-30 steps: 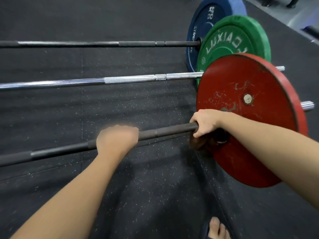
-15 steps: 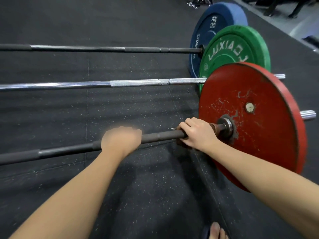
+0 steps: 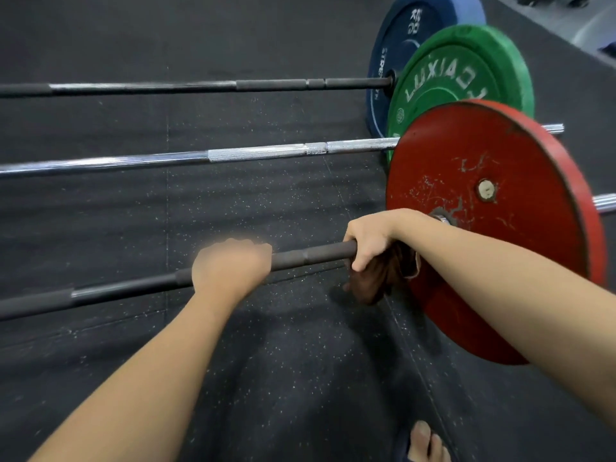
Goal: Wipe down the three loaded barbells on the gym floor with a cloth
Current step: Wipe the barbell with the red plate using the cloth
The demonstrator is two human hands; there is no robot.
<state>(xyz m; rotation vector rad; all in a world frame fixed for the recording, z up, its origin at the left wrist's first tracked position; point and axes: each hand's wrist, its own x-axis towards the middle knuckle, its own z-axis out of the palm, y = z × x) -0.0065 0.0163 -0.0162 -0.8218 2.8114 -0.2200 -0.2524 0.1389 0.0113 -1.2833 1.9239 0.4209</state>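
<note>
Three barbells [image 3: 200, 86] [image 3: 233, 155] [image 3: 313, 255], three plates [image 3: 393, 45] [image 3: 466, 71] [image 3: 500, 228]

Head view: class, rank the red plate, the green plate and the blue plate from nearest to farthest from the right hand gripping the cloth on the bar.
From the right hand:
1. Red plate, right beside the hand on the same bar.
2. Green plate, behind it on the middle silver bar.
3. Blue plate, farthest back on the far bar.
</note>
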